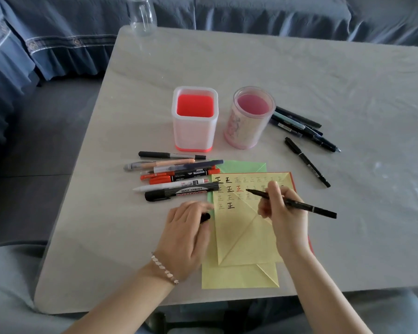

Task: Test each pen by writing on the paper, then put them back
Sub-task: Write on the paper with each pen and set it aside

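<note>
The black pen point(292, 202) has its tip on the yellow paper point(241, 232), among the marks. The right hand point(282, 213) pinches it tight. The left hand point(186, 235) curls round a black cap point(205, 217) at the paper's edge. Lots of marks are done, but the other pens point(176, 179) lie on the table. The square cup point(195, 138) and round cup point(249, 131) look empty, so putting back is still to do.

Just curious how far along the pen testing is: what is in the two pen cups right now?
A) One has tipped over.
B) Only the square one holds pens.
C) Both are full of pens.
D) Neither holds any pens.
D: the square cup and the round cup stand upright showing bare insides; the pens lie on the table, and the right hand holds a black pen.
</note>
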Demonstrator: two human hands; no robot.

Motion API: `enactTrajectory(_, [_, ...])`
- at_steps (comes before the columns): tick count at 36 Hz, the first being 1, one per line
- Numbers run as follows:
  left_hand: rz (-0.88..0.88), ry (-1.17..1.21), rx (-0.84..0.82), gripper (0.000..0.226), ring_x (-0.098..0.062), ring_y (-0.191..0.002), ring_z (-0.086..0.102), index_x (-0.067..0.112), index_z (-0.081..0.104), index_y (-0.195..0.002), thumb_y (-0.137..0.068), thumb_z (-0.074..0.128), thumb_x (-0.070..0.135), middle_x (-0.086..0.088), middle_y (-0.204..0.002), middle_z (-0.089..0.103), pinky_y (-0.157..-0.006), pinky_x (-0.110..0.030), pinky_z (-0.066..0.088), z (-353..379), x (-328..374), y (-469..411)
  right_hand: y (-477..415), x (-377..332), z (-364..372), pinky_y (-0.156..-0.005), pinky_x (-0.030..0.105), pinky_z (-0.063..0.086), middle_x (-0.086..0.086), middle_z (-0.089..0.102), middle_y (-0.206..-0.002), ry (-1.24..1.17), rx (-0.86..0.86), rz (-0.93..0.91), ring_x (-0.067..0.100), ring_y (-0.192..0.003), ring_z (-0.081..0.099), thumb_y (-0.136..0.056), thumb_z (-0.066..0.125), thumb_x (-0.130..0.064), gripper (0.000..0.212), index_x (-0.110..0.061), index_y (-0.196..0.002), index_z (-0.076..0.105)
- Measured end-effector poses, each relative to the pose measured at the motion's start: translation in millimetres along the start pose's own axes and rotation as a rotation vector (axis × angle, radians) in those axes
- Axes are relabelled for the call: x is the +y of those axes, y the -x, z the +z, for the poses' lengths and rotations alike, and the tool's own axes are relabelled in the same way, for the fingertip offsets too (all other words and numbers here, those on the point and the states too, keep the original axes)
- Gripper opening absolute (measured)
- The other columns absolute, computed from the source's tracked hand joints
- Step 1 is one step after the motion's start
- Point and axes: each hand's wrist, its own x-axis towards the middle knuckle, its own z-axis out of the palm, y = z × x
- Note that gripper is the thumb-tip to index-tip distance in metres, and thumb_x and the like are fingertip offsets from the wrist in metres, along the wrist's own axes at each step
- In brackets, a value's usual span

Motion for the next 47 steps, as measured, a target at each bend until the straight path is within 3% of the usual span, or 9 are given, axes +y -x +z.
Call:
enactTrajectory(3, [-0.101, 0.137, 0.003, 0.023, -0.002, -0.078, 0.052, 0.014, 0.054, -0.094, -0.092, 0.035, 0.028, 0.015, -0.083, 0.053, -0.069, -0.015, 0.042, -2, 11, -4, 2, -9, -10, -0.049, 0.020, 0.048, 0.008, 0.068, -0.060, -0.226, -0.118, 0.148, 0.017, -0.050, 0.060, -0.097, 0.038, -0.032, 0.039, -0.005, -0.081, 0.060])
enactTrajectory(7, [-0.203, 0.222, -0.012, 0.027, 0.002, -0.083, 0.056, 0.023, 0.050, -0.108, -0.095, 0.033, 0.039, 0.017, -0.084, 0.057, -0.069, -0.010, 0.044, -5, 25, -13, 10, -25, -21, -0.046, 0.024, 0.044, 0.009, 0.060, -0.051, -0.302, -0.143, 0.184, 0.017, -0.044, 0.054, -0.098, 0.034, -0.030, 0.041, -0.005, -0.071, 0.054])
enactTrajectory(11, [-0.214, 0.291, -0.032, 0.030, 0.003, -0.081, 0.060, 0.036, 0.046, -0.108, -0.083, 0.039, 0.049, 0.021, -0.092, 0.064, -0.066, -0.010, 0.046, -10, 40, -18, 19, -42, -28, -0.041, 0.019, 0.039, 0.008, 0.054, -0.044, -0.243, -0.111, 0.137, 0.015, -0.037, 0.044, -0.096, 0.038, -0.021, 0.039, -0.009, -0.060, 0.043])
enactTrajectory(17, [-0.193, 0.309, -0.086, 0.009, 0.010, -0.080, 0.059, 0.035, 0.050, -0.092, -0.086, 0.054, 0.030, 0.023, -0.089, 0.065, -0.061, -0.003, 0.039, -10, 52, -15, 24, -49, -32, -0.048, 0.021, 0.037, 0.003, 0.051, -0.043, -0.097, -0.061, 0.039, 0.013, -0.041, 0.040, -0.094, 0.044, -0.020, 0.052, -0.024, -0.046, 0.063])
enactTrajectory(26, [-0.217, 0.302, -0.095, 0.012, 0.007, -0.082, 0.058, 0.037, 0.053, -0.092, -0.085, 0.058, 0.027, 0.017, -0.092, 0.067, -0.060, -0.003, 0.038, -13, 57, -15, 27, -44, -36, -0.053, 0.026, 0.038, 0.008, 0.053, -0.046, -0.019, -0.021, 0.021, 0.014, -0.040, 0.042, -0.092, 0.048, -0.018, 0.038, -0.009, -0.055, 0.051])
enactTrajectory(33, [-0.162, 0.232, -0.112, 0.034, 0.012, -0.086, 0.055, 0.048, 0.051, -0.091, -0.083, 0.064, 0.017, 0.030, -0.085, 0.060, -0.065, -0.002, 0.038, -13, 62, -14, 29, -40, -34, -0.045, 0.015, 0.040, 0.004, 0.052, -0.040, 0.013, -0.075, -0.001, 0.011, -0.038, 0.045, -0.092, 0.049, -0.014, 0.037, -0.003, -0.058, 0.052])
enactTrajectory(38, [-0.140, 0.275, -0.136, 0.011, 0.008, -0.081, 0.058, 0.021, 0.069, -0.090, -0.084, 0.064, 0.013, 0.026, -0.077, 0.061, -0.067, -0.005, 0.042, -12, 76, -22, 38, -33, -24, -0.043, 0.016, 0.042, 0.006, 0.055, -0.040, -0.012, -0.162, 0.012, 0.011, -0.036, 0.047, -0.090, 0.052, -0.007, 0.033, -0.002, -0.057, 0.053])
enactTrajectory(42, [-0.192, 0.363, -0.196, 0.018, 0.003, -0.065, 0.058, 0.030, 0.065, -0.081, -0.086, 0.062, 0.013, 0.016, -0.064, 0.063, -0.057, -0.009, 0.041, -9, 80, -28, 36, -27, -27, -0.042, 0.017, 0.041, 0.005, 0.054, -0.040, -0.017, -0.146, -0.008, 0.011, -0.036, 0.047, -0.089, 0.052, -0.004, 0.034, 0.000, -0.056, 0.051])
enactTrajectory(47, [-0.298, 0.568, -0.345, 0.017, 0.002, -0.045, 0.046, 0.018, 0.067, -0.076, -0.088, 0.058, 0.009, 0.012, -0.057, 0.058, -0.050, -0.006, 0.032, -5, 89, -41, 30, -24, -38, -0.041, 0.019, 0.040, 0.007, 0.053, -0.039, -0.026, -0.129, -0.111, 0.014, -0.036, 0.046, -0.086, 0.057, -0.003, 0.038, -0.006, -0.049, 0.046])
